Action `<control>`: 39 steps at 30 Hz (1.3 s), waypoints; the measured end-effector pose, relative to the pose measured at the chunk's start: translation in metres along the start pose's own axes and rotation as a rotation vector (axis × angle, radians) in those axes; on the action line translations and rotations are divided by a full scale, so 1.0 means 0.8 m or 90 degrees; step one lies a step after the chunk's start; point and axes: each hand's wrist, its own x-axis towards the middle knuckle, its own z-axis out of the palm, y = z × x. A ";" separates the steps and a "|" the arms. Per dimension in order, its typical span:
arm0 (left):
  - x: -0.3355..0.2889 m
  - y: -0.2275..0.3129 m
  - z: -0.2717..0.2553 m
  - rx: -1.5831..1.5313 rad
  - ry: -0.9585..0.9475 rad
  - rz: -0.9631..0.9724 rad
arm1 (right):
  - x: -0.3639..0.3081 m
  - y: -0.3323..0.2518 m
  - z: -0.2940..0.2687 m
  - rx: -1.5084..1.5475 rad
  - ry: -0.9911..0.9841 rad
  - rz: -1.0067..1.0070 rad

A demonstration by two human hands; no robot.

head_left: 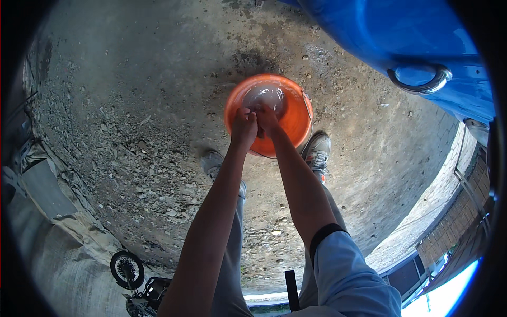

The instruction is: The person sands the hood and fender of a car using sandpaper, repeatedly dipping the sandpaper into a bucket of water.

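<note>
An orange bucket (299, 117) with a thin wire handle stands on the ground in front of me, between my shoes. Greyish water (272, 94) inside it catches the light. My left hand (244, 126) is closed like a fist over the bucket's near left part. Close beside it, my right hand (267, 117) reaches into the bucket with its fingers curled. The hands nearly meet. A small dark patch shows between them, but I cannot make out what they hold, if anything.
A shiny blue vehicle body (359, 31) with a chrome loop (422, 82) curves in at the upper right. Loose rubble (158, 169) covers the ground to the left. A motorcycle (138, 285) stands at the lower left. My shoes (318, 153) flank the bucket.
</note>
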 end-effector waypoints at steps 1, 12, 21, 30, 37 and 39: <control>-0.013 0.008 -0.017 -0.073 -0.045 -0.071 | -0.009 -0.008 -0.003 0.072 -0.064 0.047; -0.108 0.149 -0.174 -0.237 -0.085 -0.182 | -0.141 -0.177 -0.098 0.565 -0.220 0.195; -0.230 0.350 -0.301 -0.292 -0.101 -0.087 | -0.364 -0.471 -0.206 0.576 -0.181 0.020; -0.269 0.726 -0.358 -0.332 0.021 0.195 | -0.443 -0.829 -0.411 0.561 -0.162 -0.208; -0.235 1.089 -0.241 -0.289 0.003 0.474 | -0.382 -1.124 -0.624 0.454 -0.103 -0.334; -0.210 1.187 -0.209 -0.240 0.017 0.545 | -0.351 -1.205 -0.681 0.356 -0.031 -0.394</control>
